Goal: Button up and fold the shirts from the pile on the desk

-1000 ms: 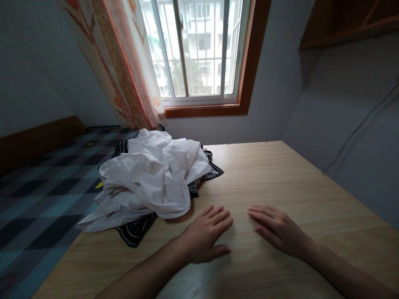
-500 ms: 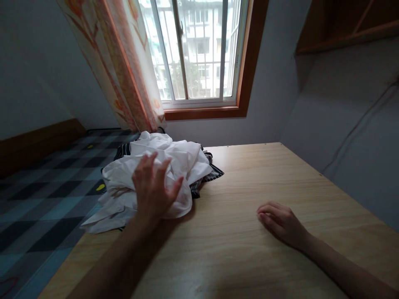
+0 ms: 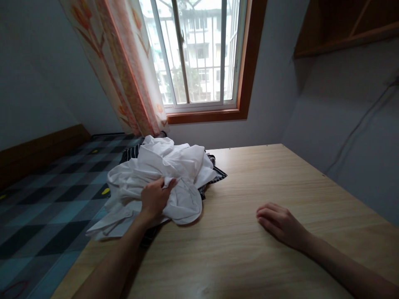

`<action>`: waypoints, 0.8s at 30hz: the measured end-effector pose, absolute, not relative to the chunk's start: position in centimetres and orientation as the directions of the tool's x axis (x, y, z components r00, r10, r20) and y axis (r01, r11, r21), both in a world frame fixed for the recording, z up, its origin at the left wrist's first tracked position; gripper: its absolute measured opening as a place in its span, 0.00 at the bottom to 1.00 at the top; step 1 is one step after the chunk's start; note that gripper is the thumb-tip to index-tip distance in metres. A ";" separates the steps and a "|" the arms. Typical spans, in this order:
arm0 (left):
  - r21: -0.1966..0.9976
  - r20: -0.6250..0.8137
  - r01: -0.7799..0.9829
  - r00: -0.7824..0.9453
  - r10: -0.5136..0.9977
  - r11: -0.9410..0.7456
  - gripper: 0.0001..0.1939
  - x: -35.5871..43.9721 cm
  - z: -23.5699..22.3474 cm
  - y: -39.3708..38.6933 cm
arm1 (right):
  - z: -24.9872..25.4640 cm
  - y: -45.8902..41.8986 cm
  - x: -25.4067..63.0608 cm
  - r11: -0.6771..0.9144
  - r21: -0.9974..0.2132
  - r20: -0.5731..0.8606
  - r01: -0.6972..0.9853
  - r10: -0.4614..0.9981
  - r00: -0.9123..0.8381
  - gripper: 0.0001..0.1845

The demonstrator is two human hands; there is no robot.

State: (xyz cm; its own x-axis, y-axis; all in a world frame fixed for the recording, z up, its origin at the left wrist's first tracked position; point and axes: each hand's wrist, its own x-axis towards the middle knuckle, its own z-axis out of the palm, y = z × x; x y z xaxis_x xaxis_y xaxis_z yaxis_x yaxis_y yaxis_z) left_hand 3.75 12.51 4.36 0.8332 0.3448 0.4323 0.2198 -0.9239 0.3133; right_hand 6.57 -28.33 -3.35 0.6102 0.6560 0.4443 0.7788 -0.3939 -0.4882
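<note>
A crumpled white shirt (image 3: 187, 160) with a rounded hem lies heaped at the left of the wooden table, partly over its edge. My left hand (image 3: 156, 194) is closed on a pinch of its fabric near the middle of the heap. Black cloth with white stripes (image 3: 220, 175) sticks out from under the shirt on both sides and near my left wrist. My right hand (image 3: 279, 222) rests on the tabletop to the right, fingers curled together with nothing seen in them, apart from the clothes.
The light wooden table (image 3: 249, 174) reaches back toward the wall. At the left is a bed with a checked sheet (image 3: 52, 195). Behind stand a floral curtain (image 3: 118, 70) and a barred window (image 3: 202, 54). A wooden shelf (image 3: 343, 35) hangs at upper right, with a cable (image 3: 355, 133) below.
My left hand has gone from spread fingers over the white shirt to closing on its fabric, bunching it up. Striped cloth now shows near my left wrist. My right hand has stayed in place.
</note>
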 end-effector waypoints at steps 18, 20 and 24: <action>0.883 0.340 -0.327 0.940 -0.020 -0.337 0.20 5.4 5.9 -5.0 | 0.5 -15.9 7.1 0.422 -0.750 -0.092 -0.509 0.695 0.713 0.36; 0.863 0.301 -0.298 0.952 -0.059 -0.408 0.16 5.0 5.3 -5.1 | 0.2 -16.3 8.1 0.422 -0.747 -0.126 -0.513 0.668 0.733 0.29; 0.516 0.354 -0.475 0.876 -0.328 -0.712 0.14 3.0 6.7 -3.3 | 0.2 -18.7 10.1 0.389 -0.871 -0.064 -0.300 0.516 0.854 0.20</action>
State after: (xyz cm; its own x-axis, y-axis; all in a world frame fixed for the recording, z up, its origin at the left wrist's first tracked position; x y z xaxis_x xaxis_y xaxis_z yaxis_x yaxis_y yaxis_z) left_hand 3.00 -3.34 6.67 0.8760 -0.3277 0.3540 -0.4752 -0.7123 0.5165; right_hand 10.08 -18.73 0.16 0.8544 0.5156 -0.0642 -0.3003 0.3890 -0.8709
